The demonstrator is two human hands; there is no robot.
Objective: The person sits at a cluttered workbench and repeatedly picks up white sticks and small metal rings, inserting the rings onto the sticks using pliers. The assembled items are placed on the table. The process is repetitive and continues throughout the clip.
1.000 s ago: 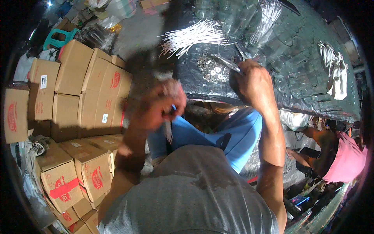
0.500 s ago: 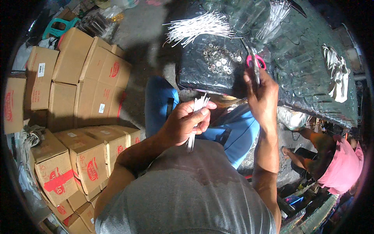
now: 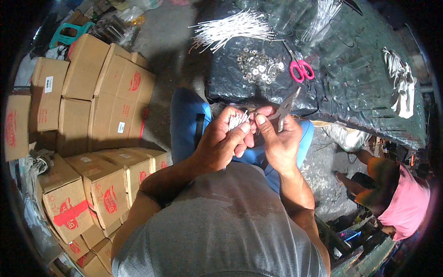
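Observation:
My left hand (image 3: 220, 138) is closed around a bundle of thin white wick-like strands (image 3: 237, 121), their ends showing above the fingers. Close beside it, my right hand (image 3: 280, 141) grips a pair of metal pliers (image 3: 288, 105), the tool slanting up and away. The right thumb and forefinger meet near the strand tips and seem to pinch a small metal piece, too small to make out. Beyond the hands, a pile of small round metal discs (image 3: 260, 68) lies on the black-wrapped table (image 3: 230, 87). Scissors with pink handles (image 3: 302, 70) rest right of the discs.
A heap of white strands (image 3: 233, 30) lies at the table's far left; another bunch (image 3: 322, 18) lies farther right. Clear glass jars (image 3: 344, 64) and white cloth gloves (image 3: 400, 87) occupy the right side. Cardboard boxes (image 3: 76, 122) are stacked left. Another person in pink (image 3: 401, 203) is at right.
My right hand has come down and left from above the table edge, bringing the pliers beside my left hand. The scissors now show fully. My left hand still holds the strands.

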